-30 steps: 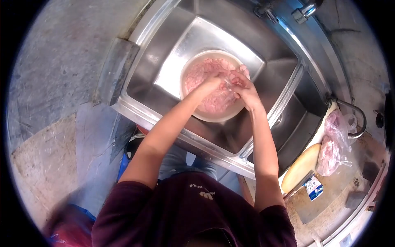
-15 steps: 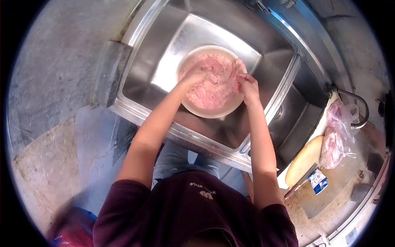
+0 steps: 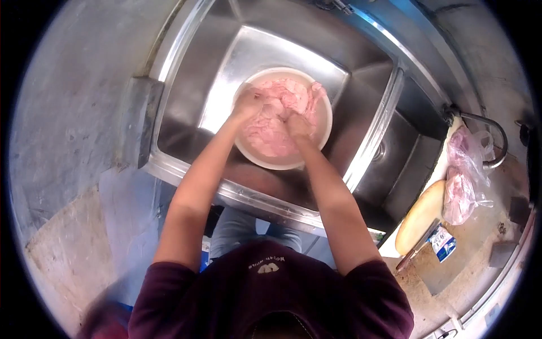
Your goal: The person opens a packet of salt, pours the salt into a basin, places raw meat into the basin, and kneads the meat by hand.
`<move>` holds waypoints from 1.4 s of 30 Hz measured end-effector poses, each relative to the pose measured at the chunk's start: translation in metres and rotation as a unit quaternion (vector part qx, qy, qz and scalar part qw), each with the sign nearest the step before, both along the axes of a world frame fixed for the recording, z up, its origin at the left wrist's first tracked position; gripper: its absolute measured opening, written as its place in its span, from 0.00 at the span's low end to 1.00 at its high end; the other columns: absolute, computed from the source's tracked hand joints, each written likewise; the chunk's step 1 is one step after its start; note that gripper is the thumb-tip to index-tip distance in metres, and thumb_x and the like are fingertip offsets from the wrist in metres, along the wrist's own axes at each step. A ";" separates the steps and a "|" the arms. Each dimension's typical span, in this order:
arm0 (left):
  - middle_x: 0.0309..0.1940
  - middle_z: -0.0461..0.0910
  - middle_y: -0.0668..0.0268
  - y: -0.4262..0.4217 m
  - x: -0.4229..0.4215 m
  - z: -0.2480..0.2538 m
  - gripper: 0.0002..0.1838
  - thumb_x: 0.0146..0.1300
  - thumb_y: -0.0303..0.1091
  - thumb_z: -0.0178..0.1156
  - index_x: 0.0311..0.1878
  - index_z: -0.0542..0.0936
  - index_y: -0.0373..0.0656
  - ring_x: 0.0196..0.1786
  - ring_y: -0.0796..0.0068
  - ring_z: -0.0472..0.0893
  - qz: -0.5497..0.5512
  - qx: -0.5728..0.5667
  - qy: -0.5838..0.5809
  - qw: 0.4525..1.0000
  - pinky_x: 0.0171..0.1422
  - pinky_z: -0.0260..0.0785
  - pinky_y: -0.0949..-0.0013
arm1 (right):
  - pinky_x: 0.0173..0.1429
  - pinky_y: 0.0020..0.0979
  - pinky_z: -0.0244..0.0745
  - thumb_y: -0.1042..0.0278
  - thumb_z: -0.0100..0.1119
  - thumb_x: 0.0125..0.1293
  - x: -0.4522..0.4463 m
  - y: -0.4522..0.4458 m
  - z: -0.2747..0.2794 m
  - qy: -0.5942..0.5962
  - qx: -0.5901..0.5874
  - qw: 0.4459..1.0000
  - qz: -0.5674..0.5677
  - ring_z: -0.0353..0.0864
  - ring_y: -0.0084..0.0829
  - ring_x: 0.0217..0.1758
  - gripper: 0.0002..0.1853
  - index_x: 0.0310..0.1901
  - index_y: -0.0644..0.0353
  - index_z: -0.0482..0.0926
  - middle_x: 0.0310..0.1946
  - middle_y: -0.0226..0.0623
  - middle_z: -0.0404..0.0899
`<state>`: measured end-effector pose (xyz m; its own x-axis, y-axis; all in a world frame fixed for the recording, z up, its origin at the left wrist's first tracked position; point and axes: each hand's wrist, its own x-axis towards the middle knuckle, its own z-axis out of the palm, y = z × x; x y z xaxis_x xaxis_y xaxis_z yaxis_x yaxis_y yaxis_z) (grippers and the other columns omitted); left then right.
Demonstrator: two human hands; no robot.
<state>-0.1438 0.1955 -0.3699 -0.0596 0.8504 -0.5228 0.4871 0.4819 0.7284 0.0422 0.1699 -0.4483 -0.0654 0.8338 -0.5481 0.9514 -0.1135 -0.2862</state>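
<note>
A round pale bowl (image 3: pixel 322 141) stands in the large sink basin, filled with pink raw meat (image 3: pixel 274 141) in pieces that look wet. My left hand (image 3: pixel 248 105) reaches over the bowl's left side, its fingers curled into the meat. Close to it, near the bowl's middle, my right hand (image 3: pixel 298 124) is closed on meat too, with the fingertips buried among the pieces. One strip of meat lies up against the bowl's right rim.
Around the bowl is the steel sink (image 3: pixel 186 113); a second, smaller basin (image 3: pixel 395 164) adjoins it on the right. Beyond lie a plastic bag of meat (image 3: pixel 460 192), an oval yellowish board (image 3: pixel 419 220), a knife (image 3: pixel 415 251) and a blue-white packet (image 3: pixel 443 244). A faucet (image 3: pixel 339 5) is at the top.
My right hand has left the bowl's right rim, where it pinched a piece of meat, and moved inward to the middle beside my left hand. The left stays in the meat.
</note>
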 end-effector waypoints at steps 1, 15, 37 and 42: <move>0.45 0.79 0.53 0.007 0.005 0.001 0.18 0.62 0.38 0.55 0.50 0.77 0.36 0.50 0.63 0.78 -0.006 0.015 -0.008 1.000 0.55 0.69 0.67 | 0.48 0.44 0.75 0.60 0.51 0.62 0.002 0.006 0.013 0.009 -0.011 1.000 0.010 0.82 0.46 0.42 0.14 0.40 0.62 0.79 0.35 0.49 0.82; 0.37 0.81 0.52 0.039 0.198 -0.096 0.20 0.60 0.45 0.52 0.43 0.77 0.36 0.44 0.54 0.80 0.056 0.093 0.097 0.989 0.49 0.70 0.57 | 0.44 0.37 0.74 0.70 0.58 0.60 0.237 -0.051 0.219 -0.098 0.274 0.935 -0.203 0.77 0.40 0.37 0.29 0.63 0.62 0.64 0.47 0.46 0.71; 0.48 0.73 0.42 -0.023 -0.043 -0.038 0.46 0.53 0.58 0.60 0.62 0.56 0.30 0.51 0.51 0.76 -0.059 -0.232 0.206 0.949 0.57 0.69 0.55 | 0.63 0.38 0.67 0.54 0.63 0.53 0.063 0.058 0.060 -0.072 0.058 0.981 -0.170 0.74 0.45 0.58 0.33 0.56 0.67 0.69 0.53 0.53 0.74; 0.49 0.75 0.40 -0.035 -0.064 -0.050 0.39 0.55 0.50 0.59 0.58 0.59 0.27 0.53 0.45 0.76 -0.071 -0.197 0.178 0.961 0.58 0.69 0.56 | 0.62 0.39 0.69 0.55 0.63 0.53 0.076 0.049 0.063 0.031 -0.073 0.971 -0.225 0.74 0.47 0.58 0.29 0.53 0.67 0.74 0.53 0.55 0.74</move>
